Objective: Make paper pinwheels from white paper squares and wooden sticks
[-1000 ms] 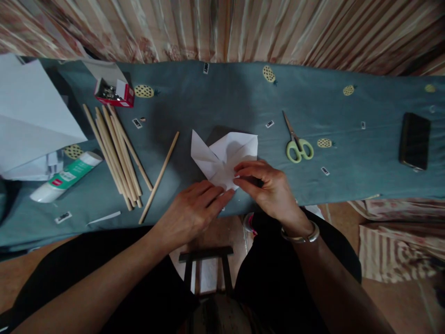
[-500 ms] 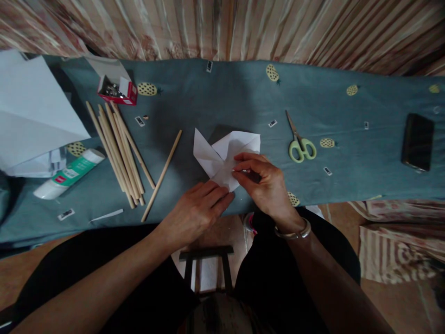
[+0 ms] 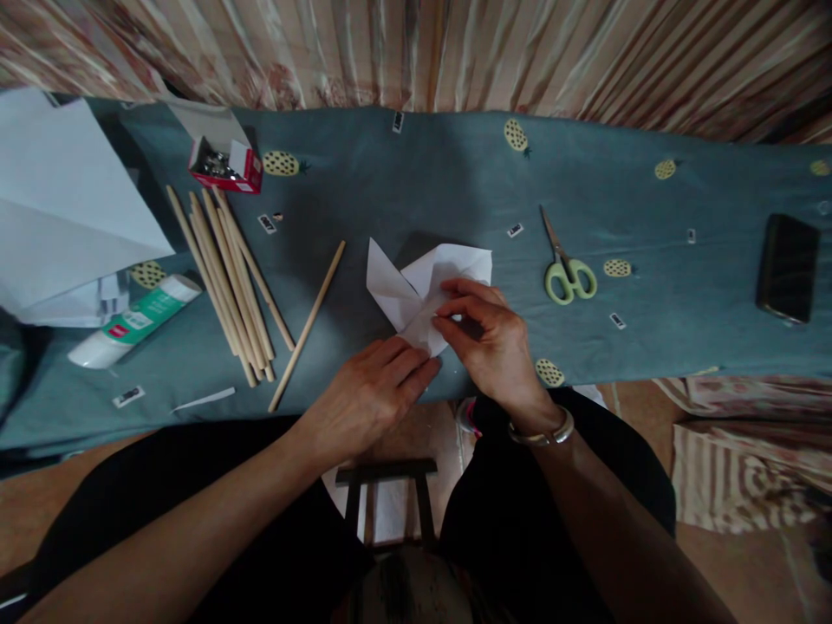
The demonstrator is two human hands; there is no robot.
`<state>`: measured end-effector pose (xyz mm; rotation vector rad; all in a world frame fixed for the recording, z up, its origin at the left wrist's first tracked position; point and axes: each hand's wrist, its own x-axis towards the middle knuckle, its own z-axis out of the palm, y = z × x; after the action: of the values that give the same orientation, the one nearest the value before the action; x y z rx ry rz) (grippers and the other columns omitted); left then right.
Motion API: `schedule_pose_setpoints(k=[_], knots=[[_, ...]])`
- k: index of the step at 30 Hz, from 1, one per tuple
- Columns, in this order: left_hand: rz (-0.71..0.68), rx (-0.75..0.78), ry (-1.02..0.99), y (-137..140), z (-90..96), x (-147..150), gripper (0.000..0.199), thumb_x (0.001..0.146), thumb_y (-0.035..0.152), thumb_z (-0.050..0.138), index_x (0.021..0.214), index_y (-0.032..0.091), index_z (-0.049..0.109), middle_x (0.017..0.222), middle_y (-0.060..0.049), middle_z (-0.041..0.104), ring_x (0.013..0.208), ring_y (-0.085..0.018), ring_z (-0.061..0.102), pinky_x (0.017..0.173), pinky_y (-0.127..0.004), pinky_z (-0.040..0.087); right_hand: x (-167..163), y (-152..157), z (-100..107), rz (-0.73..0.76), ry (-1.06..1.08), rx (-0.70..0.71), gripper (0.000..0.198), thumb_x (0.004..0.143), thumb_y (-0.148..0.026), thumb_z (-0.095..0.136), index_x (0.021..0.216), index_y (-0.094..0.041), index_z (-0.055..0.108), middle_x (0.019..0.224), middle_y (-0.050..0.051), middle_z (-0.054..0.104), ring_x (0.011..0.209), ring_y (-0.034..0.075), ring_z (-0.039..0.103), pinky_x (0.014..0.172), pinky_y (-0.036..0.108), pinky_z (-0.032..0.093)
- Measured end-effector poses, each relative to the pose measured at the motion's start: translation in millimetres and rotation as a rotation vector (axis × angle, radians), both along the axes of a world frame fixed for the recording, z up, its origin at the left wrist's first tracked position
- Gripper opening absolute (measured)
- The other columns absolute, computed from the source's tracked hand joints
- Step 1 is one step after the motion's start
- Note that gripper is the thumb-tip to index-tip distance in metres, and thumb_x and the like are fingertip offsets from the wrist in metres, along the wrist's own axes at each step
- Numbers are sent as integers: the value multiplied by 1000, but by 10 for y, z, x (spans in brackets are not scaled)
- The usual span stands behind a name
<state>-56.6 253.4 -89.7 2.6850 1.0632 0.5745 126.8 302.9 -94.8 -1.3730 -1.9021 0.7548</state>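
A white paper pinwheel (image 3: 392,293), its corners folded toward the centre, lies on the cloth in front of me. My left hand (image 3: 373,390) is closed on its near edge, fingertips pressed together on the paper. Over the middle of the pinwheel, my right hand (image 3: 484,334) pinches with thumb and forefinger at the folded-in paper. Whatever small item may sit between those fingertips is hidden. Green-handled scissors (image 3: 568,273) lie apart to the right of this hand. A single wooden stick (image 3: 308,325) rests to the left of the pinwheel.
Several more wooden sticks (image 3: 227,282) lie bunched at left, below an open red box (image 3: 227,169) of small metal pieces. A glue tube (image 3: 135,322), white paper sheets (image 3: 71,204) and a narrow paper strip (image 3: 204,399) are nearby. A black phone (image 3: 788,267) lies far right.
Both hands keep almost the same hold on the pinwheel. The objects on the table appear shifted slightly right in view, as the camera has turned a little.
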Motion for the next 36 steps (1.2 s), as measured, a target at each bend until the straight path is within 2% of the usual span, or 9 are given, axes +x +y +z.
schedule_pose_setpoints(k=[28, 36], knots=[[21, -19, -7, 10, 14, 4, 20, 94, 13, 53, 112, 9, 61, 93, -8, 68, 84, -20, 60, 73, -33, 56, -35, 7, -3, 9, -60, 35, 12, 84, -12, 62, 81, -22, 66, 117, 9, 69, 113, 24, 62, 101, 45, 46], [23, -14, -16, 9, 14, 10, 19, 94, 13, 52, 110, 8, 62, 92, -8, 68, 83, -19, 60, 72, -32, 56, -30, 8, -50, 10, -53, 85, 13, 83, -11, 63, 88, -22, 66, 117, 8, 69, 113, 24, 61, 100, 47, 47]])
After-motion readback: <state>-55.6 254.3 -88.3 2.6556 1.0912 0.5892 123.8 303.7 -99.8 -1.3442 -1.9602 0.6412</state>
